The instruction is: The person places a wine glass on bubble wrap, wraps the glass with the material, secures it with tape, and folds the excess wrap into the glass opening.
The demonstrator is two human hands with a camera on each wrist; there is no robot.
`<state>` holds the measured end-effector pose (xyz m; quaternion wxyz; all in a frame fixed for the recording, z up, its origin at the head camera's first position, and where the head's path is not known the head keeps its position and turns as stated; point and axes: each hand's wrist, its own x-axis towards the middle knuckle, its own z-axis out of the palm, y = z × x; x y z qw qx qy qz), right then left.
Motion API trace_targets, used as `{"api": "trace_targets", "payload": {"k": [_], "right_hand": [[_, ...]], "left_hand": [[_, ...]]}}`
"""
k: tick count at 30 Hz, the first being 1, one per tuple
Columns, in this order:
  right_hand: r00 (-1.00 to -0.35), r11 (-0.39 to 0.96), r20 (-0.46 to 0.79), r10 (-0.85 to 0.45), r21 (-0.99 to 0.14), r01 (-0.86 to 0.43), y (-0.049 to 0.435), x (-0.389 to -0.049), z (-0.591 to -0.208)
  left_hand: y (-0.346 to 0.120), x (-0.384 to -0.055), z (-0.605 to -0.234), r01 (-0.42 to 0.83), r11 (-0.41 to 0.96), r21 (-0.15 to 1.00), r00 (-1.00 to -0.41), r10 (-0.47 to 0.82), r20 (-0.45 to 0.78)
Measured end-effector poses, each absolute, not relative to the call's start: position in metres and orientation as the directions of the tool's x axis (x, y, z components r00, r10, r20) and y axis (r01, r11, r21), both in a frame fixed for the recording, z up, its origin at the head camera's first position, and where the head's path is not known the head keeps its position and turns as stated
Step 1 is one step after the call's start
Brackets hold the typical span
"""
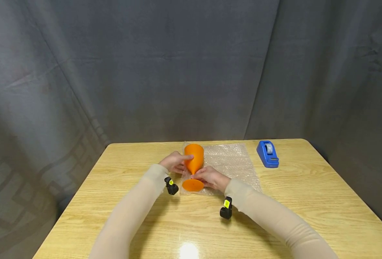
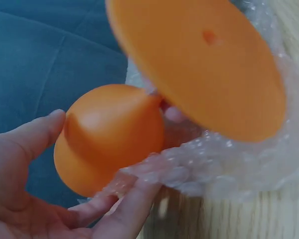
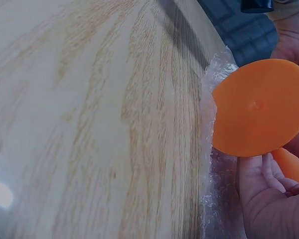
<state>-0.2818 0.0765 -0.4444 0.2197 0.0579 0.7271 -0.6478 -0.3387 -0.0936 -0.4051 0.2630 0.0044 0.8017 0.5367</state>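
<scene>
At the left of the bubble wrap (image 1: pixel 233 160), I have the goblet (image 1: pixel 195 151), left hand (image 1: pixel 175 162) spanning its bowl between thumb and fingers, right hand (image 1: pixel 211 177) pinching its stem, apparently placing it for wrapping, which next likely calls for steadying it while folding film over.

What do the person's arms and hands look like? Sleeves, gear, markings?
Left sleeve and right sleeve: plain cream, long. Left hand and right hand: no gloves. Left camera and right camera: small, black, wrist-worn, each with a yellow patch.
</scene>
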Motion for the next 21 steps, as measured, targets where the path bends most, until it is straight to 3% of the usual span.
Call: {"api": "trace_targets", "payload": {"k": [10,15,18,21], "right_hand": [[-0.9,0.138,-0.373,-0.226,-0.927,0.349,0.081,-0.28,-0.445],[-0.879,0.275,-0.403,-0.256,-0.902,0.333,0.09,-0.282,-0.436],[-0.905,0.319,-0.389,-0.171,-0.891,0.323,0.092,-0.289,-0.425],[-0.939,0.268,-0.338,-0.054,-0.911,0.313,0.091,-0.299,-0.418]], "left_hand": [[-0.087,-0.337,-0.406,-0.26,0.437,0.861,-0.88,0.26,-0.397],[-0.085,-0.336,-0.406,-0.249,0.438,0.864,-0.882,0.266,-0.389],[-0.086,-0.334,-0.406,-0.229,0.439,0.869,-0.886,0.276,-0.373],[-0.088,-0.333,-0.406,-0.218,0.435,0.873,-0.889,0.281,-0.362]]}}
